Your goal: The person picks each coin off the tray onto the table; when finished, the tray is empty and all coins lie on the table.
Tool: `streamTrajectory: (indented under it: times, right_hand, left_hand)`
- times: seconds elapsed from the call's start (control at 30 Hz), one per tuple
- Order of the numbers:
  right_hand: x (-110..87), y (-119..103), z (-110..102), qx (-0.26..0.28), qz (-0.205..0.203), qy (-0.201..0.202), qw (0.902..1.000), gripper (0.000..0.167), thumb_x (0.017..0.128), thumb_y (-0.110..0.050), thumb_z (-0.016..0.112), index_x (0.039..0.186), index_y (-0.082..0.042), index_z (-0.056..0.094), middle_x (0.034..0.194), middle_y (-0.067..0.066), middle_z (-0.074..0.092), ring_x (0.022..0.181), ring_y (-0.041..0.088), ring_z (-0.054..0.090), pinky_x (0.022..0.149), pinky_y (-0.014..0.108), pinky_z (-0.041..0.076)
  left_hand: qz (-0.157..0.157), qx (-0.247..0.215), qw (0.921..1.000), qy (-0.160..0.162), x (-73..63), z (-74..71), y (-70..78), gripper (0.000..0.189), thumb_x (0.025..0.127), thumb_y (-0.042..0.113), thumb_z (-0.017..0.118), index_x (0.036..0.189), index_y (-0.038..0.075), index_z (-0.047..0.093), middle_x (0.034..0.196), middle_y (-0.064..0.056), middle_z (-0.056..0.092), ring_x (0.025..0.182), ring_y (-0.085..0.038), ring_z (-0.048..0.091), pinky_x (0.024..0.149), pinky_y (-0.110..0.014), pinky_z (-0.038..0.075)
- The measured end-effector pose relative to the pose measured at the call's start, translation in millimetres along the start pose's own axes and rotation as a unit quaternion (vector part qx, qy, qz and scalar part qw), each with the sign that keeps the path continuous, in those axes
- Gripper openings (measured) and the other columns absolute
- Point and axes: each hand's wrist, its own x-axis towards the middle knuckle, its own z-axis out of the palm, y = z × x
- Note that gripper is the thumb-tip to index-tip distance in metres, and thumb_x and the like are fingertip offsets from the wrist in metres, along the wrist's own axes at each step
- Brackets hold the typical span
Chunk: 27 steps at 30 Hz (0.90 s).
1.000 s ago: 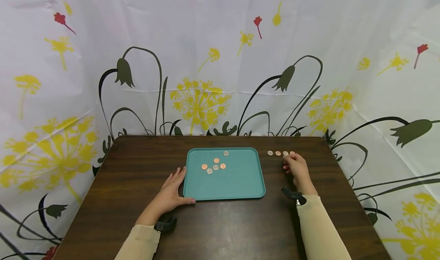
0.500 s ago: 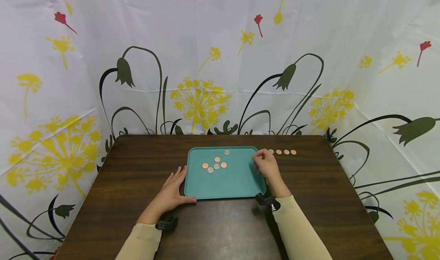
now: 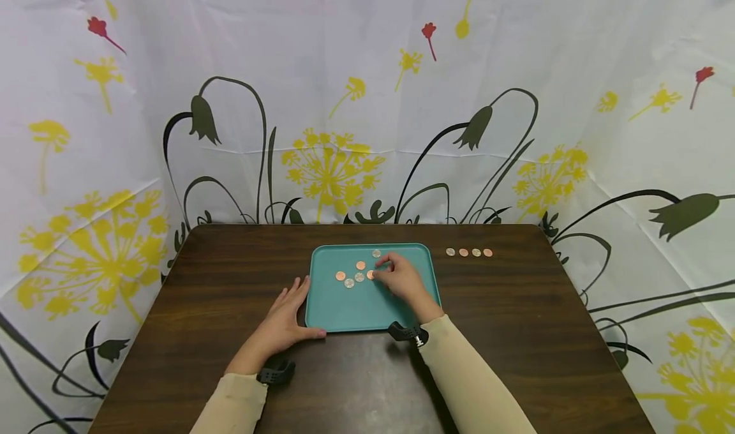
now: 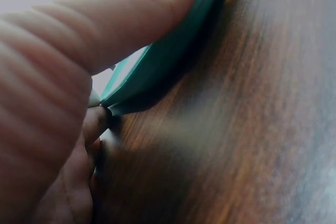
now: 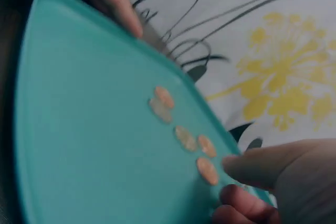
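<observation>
My left hand [image 3: 280, 322] rests at the front left corner of a teal tray [image 3: 330, 316]. Its fingers lie along the left side and its thumb against the front edge; the left wrist view shows the thumb [image 4: 121, 22] on the rim. Over the tray, my right hand [image 3: 404, 281] has thumb and fingers apart beside a copper coin [image 5: 207, 170], with nothing seen between them. Other coins lie flat nearby: a silver coin [image 3: 359, 277], another silver coin [image 3: 349, 283], a copper coin [image 3: 341, 276], a copper coin [image 3: 360, 265] and, farther back, a silver coin [image 3: 376, 253].
Right of the tray, a short row on the dark wooden table [image 3: 534, 319] alternates silver and copper, from a silver coin [image 3: 450, 252] to a copper coin [image 3: 487, 253]. A flower-printed white curtain [image 3: 367, 115] hangs behind the table's back edge.
My right hand has moved left from the coin row, across the tray's right edge, to the coins on the tray. The left hand keeps its place at the tray corner.
</observation>
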Motion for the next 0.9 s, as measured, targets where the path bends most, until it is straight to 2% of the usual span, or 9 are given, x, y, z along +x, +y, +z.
streamTrajectory:
  times: [0.1,0.27,0.47,0.6,0.73,0.8,0.9]
  right_hand:
    - [1.1,0,5,-0.076,-0.012,-0.005,0.9970,0.021,0.099,-0.027,0.082,0.117,-0.019,0.074,0.070,-0.002,0.056,0.050,0.013,0.049,0.050,0.028,0.043]
    - [-0.6,-2,9,-0.172,-0.031,0.012,0.9845,0.019,0.099,-0.032,0.082,0.114,-0.023,0.075,0.074,-0.002,0.058,0.061,0.015,0.049,0.058,0.030,0.038]
    - [-5.3,-5,9,-0.154,-0.014,0.013,0.9878,0.016,0.097,-0.028,0.083,0.099,-0.016,0.073,0.077,-0.002,0.062,0.067,0.015,0.053,0.062,0.029,0.041]
    - [-6.7,-6,9,-0.147,-0.008,0.018,0.9890,0.020,0.098,-0.027,0.082,0.088,-0.016,0.068,0.079,-0.001,0.065,0.067,0.016,0.056,0.063,0.030,0.043]
    - [-3.5,-5,9,-0.133,-0.013,0.023,0.9907,0.020,0.100,-0.027,0.080,0.088,-0.016,0.067,0.080,-0.001,0.066,0.069,0.015,0.056,0.064,0.030,0.044]
    - [-2.7,-4,7,-0.105,-0.013,0.030,0.9939,0.018,0.100,-0.026,0.079,0.090,-0.014,0.070,0.080,-0.001,0.066,0.069,0.014,0.055,0.064,0.029,0.044]
    - [-3.6,0,-2,-0.050,-0.010,0.064,0.9967,0.016,0.101,-0.023,0.079,0.095,-0.010,0.073,0.081,-0.001,0.066,0.069,0.011,0.054,0.063,0.026,0.043]
  left_hand:
    - [0.000,0.005,1.0000,0.000,0.2,-1.0,0.1,0.139,0.078,0.058,0.096,0.176,0.008,0.012,0.183,-0.019,0.012,0.172,-0.040,0.007,0.137,-0.067,0.002]
    - [0.000,0.010,0.9999,-0.001,1.6,-1.4,0.7,0.139,0.077,0.060,0.095,0.176,0.008,0.012,0.183,-0.019,0.012,0.172,-0.040,0.006,0.137,-0.067,0.002]
    - [-0.005,0.009,0.9999,-0.003,1.0,1.1,0.0,0.140,0.077,0.060,0.095,0.176,0.009,0.011,0.183,-0.019,0.012,0.172,-0.040,0.006,0.137,-0.067,0.002]
    - [-0.003,0.003,1.0000,-0.002,0.2,1.6,-1.2,0.139,0.077,0.058,0.096,0.176,0.009,0.011,0.183,-0.019,0.012,0.172,-0.040,0.005,0.137,-0.066,0.002]
    - [0.000,0.007,0.9999,0.009,0.0,0.5,-1.0,0.139,0.077,0.057,0.097,0.176,0.008,0.013,0.183,-0.020,0.015,0.172,-0.041,0.008,0.137,-0.066,0.003]
    - [0.000,0.006,0.9999,0.008,0.0,0.3,-0.6,0.139,0.077,0.057,0.097,0.176,0.007,0.013,0.183,-0.020,0.015,0.172,-0.041,0.008,0.137,-0.066,0.003]
    - [0.002,0.003,1.0000,0.004,0.5,0.8,0.2,0.139,0.077,0.058,0.096,0.176,0.008,0.013,0.183,-0.019,0.013,0.172,-0.041,0.007,0.137,-0.067,0.002]
